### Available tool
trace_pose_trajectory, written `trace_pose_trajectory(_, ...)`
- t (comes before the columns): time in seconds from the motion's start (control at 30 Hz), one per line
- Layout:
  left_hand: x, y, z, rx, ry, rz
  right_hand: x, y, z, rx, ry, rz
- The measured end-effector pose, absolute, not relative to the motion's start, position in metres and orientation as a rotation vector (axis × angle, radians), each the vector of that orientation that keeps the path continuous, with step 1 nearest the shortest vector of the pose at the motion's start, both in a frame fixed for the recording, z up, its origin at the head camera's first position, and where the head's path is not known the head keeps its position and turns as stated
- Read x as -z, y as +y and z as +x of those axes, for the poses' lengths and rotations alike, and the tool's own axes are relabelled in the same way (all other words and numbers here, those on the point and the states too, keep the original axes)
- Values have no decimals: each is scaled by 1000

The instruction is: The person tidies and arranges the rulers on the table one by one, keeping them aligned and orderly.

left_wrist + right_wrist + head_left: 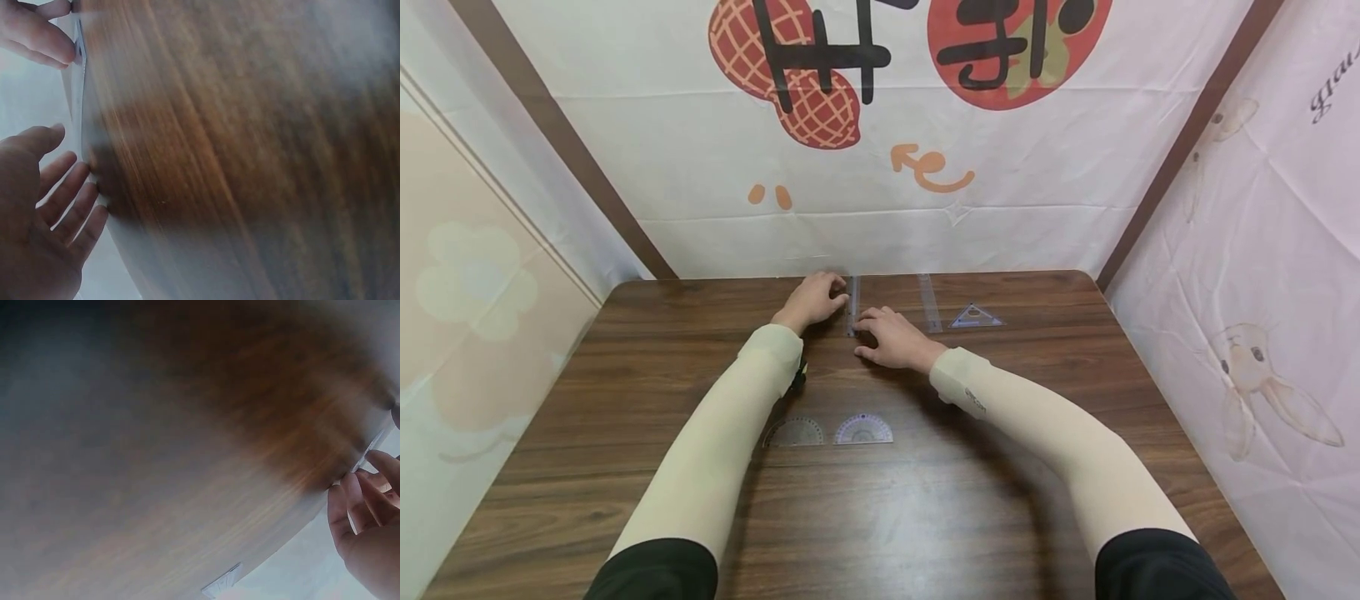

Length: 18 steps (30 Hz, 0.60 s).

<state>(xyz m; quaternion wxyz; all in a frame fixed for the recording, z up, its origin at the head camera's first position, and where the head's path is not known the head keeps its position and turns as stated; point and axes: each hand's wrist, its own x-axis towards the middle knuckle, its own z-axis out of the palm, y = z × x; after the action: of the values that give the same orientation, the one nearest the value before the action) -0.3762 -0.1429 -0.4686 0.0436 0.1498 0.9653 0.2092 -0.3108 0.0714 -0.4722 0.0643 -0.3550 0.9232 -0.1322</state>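
A narrow clear ruler (853,307) lies lengthwise near the far table edge, between the two hands. My left hand (816,298) is just left of it, its thumb close to the ruler's side; in the left wrist view the left hand's (50,206) fingers are spread, with their tips at the tabletop and nothing held. My right hand (893,337) is at the ruler's near end, fingertips touching it and thumb apart. In the right wrist view the right hand's (375,525) fingertips meet the ruler (370,449), partly hidden by the fingers.
To the right lie a second clear ruler (929,304) and a clear triangular set square (976,317). Two clear protractors (863,429) lie side by side nearer the front, the left one partly beside the left sleeve. A printed cloth (880,242) hangs behind the wooden table (1000,500).
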Motion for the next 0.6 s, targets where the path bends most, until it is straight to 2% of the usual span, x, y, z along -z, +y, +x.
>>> trace_pose_trajectory(0.6, 471, -138, -379, -570, 2960, 413, 477, 74, -312, 443, 2814, -1076)
